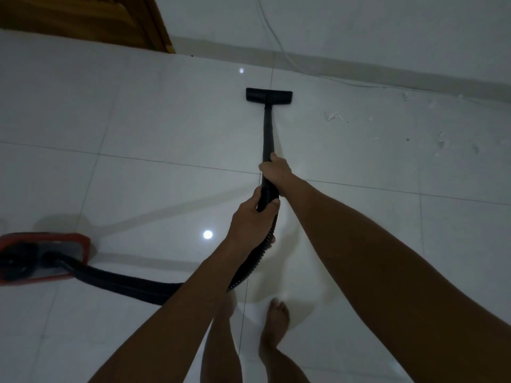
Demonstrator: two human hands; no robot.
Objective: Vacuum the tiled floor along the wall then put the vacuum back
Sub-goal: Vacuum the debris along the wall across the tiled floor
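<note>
A black vacuum wand points away from me, and its flat black floor head rests on the white tiled floor a short way from the wall. My right hand grips the wand's near end. Just behind it, my left hand grips the ribbed black hose. The hose curves back and left to the red vacuum body at the left edge. White scraps of debris lie scattered on the tiles to the right, near the wall's base.
The pale wall runs across the top, with a thin white cord trailing down it and along its base. A brown wooden door stands at the top left. My bare feet are on the tiles below my hands.
</note>
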